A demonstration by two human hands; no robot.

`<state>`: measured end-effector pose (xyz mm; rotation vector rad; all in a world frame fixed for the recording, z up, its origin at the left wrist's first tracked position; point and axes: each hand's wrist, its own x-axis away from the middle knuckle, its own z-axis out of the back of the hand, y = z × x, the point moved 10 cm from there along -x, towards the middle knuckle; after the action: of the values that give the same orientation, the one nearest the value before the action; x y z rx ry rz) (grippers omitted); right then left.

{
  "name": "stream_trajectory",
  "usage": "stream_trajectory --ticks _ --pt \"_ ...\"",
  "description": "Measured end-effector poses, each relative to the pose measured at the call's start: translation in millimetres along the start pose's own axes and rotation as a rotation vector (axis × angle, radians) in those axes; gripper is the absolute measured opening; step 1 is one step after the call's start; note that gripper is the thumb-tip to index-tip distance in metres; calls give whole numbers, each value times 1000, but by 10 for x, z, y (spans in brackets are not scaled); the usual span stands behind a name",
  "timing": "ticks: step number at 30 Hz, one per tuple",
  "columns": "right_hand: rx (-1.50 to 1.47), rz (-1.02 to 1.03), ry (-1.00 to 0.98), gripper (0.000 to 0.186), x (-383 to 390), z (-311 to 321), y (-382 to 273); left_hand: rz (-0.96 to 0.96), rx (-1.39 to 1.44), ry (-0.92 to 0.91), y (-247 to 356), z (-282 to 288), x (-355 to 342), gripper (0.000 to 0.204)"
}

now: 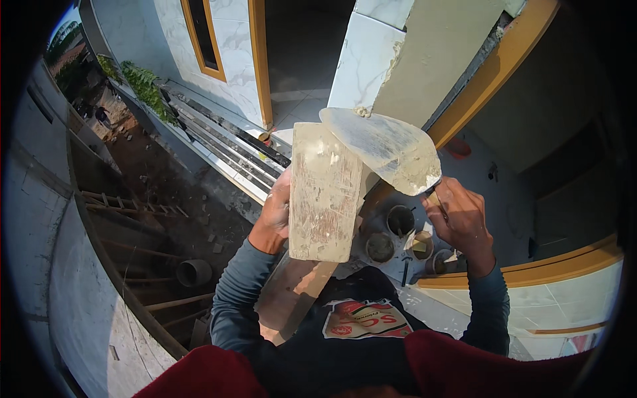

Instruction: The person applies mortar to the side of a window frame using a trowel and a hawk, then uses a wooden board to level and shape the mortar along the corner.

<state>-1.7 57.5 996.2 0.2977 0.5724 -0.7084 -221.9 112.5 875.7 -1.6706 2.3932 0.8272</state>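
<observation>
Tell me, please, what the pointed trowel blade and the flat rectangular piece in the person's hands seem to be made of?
The trowel blade, in the right hand, looks like thin metal: a flat, sharp-edged leaf shape, dulled by a pale, dried mortar-like film. The rectangular piece, gripped by the left hand, appears to be a cut tile strip or board, matte beige with whitish smears; its core cannot be told.

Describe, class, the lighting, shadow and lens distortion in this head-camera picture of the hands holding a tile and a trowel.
Head view: strong sunlight falls on the tile and trowel blade, washing out their pale surfaces; the doorway behind is in deep shadow; fisheye bends the wall edges and yellow frame toward the dark round rim; the left hand and right hand are sharp, without motion blur.
</observation>
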Motion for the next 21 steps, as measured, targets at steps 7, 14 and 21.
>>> stream_trajectory --ticks 7,14,21 --pt "-753 -432 120 41 -142 -244 197 -121 -468 105 285 -54 -161 68" --pt "-1243 -811 161 39 -154 -357 414 -442 -952 189 806 11 -672 62" --pt "-1137 -814 291 38 215 -103 478 -519 -980 165 771 -191 -961 53"
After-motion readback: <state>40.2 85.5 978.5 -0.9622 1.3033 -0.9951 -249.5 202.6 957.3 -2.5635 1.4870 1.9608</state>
